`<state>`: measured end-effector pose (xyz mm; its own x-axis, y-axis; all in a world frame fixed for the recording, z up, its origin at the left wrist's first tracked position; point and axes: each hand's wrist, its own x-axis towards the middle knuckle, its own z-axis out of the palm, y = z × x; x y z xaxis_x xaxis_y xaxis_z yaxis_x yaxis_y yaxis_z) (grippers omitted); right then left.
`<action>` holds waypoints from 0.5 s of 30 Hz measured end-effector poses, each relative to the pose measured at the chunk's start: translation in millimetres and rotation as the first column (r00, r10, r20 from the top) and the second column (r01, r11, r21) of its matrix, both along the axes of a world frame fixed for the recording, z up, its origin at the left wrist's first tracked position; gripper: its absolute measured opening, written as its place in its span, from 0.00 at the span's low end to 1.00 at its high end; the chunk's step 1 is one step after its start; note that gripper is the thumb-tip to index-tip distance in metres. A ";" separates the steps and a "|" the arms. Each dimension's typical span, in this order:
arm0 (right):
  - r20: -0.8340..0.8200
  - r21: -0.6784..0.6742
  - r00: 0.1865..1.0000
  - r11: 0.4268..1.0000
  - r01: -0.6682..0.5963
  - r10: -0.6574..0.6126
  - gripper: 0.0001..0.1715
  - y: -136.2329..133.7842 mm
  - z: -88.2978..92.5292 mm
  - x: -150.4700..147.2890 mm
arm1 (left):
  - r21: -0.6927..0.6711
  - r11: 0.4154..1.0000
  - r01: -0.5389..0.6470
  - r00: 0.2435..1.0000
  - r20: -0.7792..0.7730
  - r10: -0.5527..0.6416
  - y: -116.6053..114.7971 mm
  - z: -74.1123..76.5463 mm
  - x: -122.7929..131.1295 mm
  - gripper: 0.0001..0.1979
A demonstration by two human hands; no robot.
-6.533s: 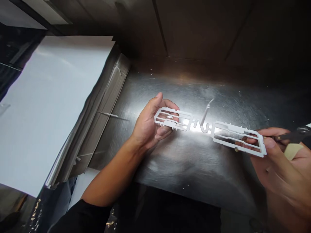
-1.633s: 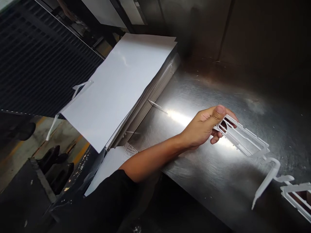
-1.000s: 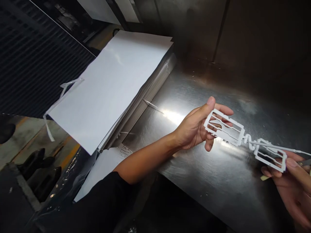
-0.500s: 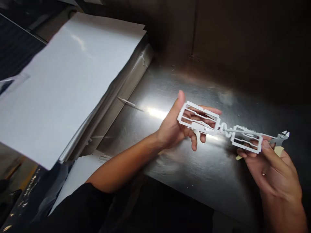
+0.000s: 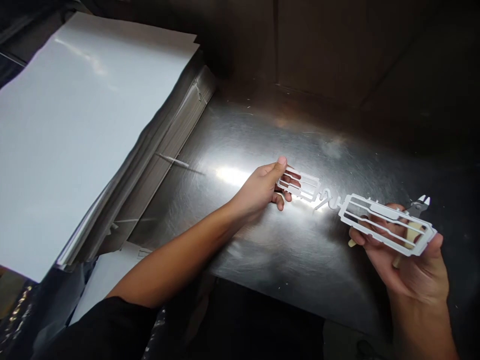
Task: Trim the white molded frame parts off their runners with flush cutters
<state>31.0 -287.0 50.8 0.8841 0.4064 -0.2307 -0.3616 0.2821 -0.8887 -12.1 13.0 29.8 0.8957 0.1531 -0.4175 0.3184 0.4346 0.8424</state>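
A white plastic molding (image 5: 348,204), two slotted rectangular frames joined by a curly runner, stretches between my hands above the metal table. My left hand (image 5: 264,182) pinches the outer end of the smaller-looking left frame between thumb and fingers. At the other end, my right hand (image 5: 408,265) grips the right frame, which faces me and slants down to the right. Tucked in that same hand, behind the frame, are side cutters (image 5: 418,207) with pale yellow handles; their metal jaws point up and away. Part of the handles is hidden by the frame and fingers.
A thick stack of large white sheets (image 5: 97,115) stands on the left, with a thin white strip (image 5: 172,160) sticking out from its side. The scratched metal table (image 5: 240,250) carries small white scraps. A dark wall (image 5: 318,50) rises behind it.
The molding has turned: its right frame now shows larger and nearer, its left frame smaller. My left thumb has closed onto the left frame. The whole view has shifted slightly.
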 end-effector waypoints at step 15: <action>-0.015 0.070 1.000 0.998 0.003 -0.002 0.20 9.1 6.6 -0.8 | -0.117 0.991 -0.071 0.997 0.030 0.075 2.1 15.9 0.4 0.37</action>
